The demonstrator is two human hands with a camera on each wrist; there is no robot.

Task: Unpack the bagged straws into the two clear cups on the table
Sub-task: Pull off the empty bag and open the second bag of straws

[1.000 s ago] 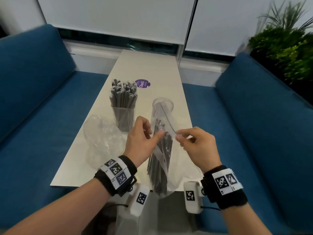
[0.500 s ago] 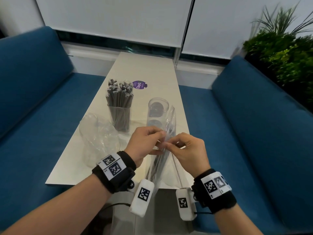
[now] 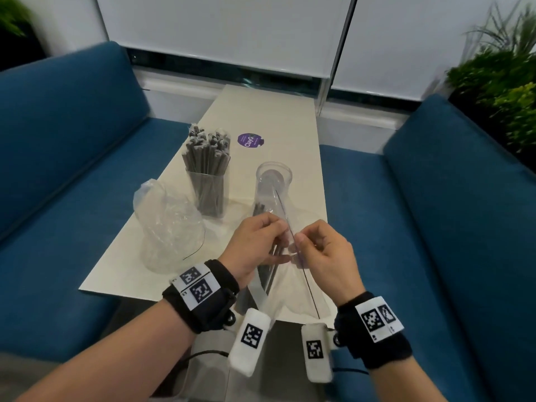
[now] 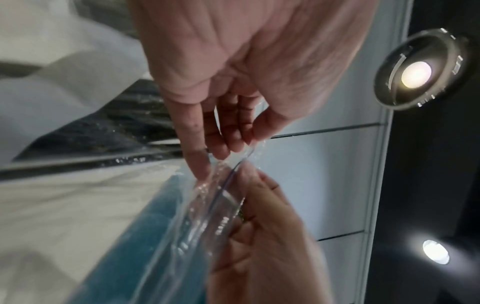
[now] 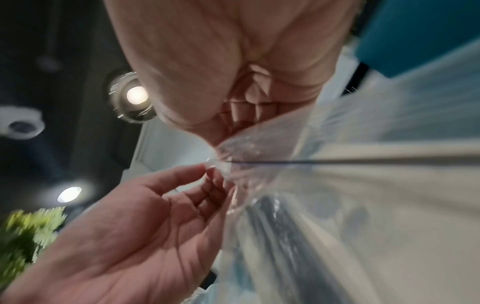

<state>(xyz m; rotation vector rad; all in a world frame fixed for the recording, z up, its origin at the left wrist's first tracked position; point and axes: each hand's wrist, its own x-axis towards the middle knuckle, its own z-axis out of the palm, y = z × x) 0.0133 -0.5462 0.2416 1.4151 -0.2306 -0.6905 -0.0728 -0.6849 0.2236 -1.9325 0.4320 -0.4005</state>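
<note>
A clear bag [image 3: 293, 288] holding several dark straws [image 3: 268, 278] stands upright at the table's near edge, right in front of the empty clear cup [image 3: 274, 177]. My left hand [image 3: 282, 239] pinches the bag's top edge from the left, and my right hand [image 3: 300, 242] pinches it from the right. In the left wrist view my left hand's thumb and fingertips [image 4: 221, 150] close on the plastic [image 4: 207, 205]. The right wrist view shows my right hand [image 5: 221, 148] pinching the same film [image 5: 285, 185]. A second clear cup [image 3: 208, 195], packed with wrapped straws, stands further left.
A crumpled empty plastic bag [image 3: 168, 227] lies on the white table [image 3: 121, 262] at the left. A round purple sticker [image 3: 249, 139] is on the tabletop further back. Blue sofas [image 3: 435, 227] flank the narrow table, and green plants [image 3: 504, 85] stand at the far right.
My hands came together at the bag's top edge from about a hand's width apart. They now sit close together with a small gap. The bag has stayed in front of the empty cup.
</note>
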